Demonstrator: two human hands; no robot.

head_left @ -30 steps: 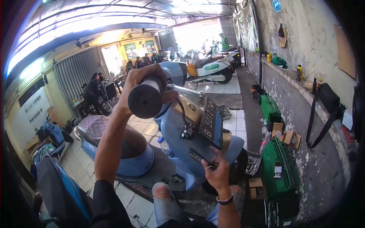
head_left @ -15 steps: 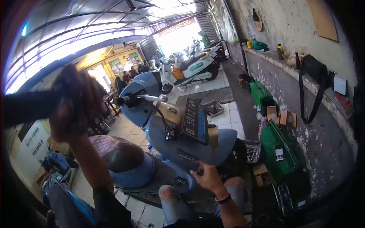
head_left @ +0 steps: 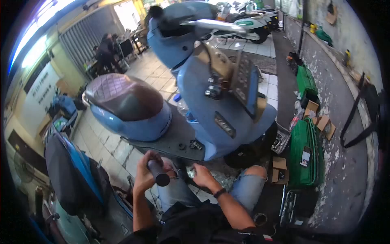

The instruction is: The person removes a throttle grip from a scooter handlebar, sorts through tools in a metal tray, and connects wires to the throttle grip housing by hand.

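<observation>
My left hand is closed around a black cylindrical handlebar grip, held low above my left knee. To its right, my right hand is raised between my knees with its fingers curled; what they hold is too small to make out. In front of me stands a blue scooter with a silver lever at its handlebar. A switch unit hangs on a cable beside the tilted number plate. Small dark parts lie on the scooter's footboard.
A quilted scooter seat is at the left, with a covered scooter nearer me. Green cases, one bearing a phone, and an open cardboard box line the right. A person is in the background.
My left hand has come down from beside the handlebar to near my lap, holding the black grip. My right hand has drawn back from the scooter's front panel. The view has tilted down.
</observation>
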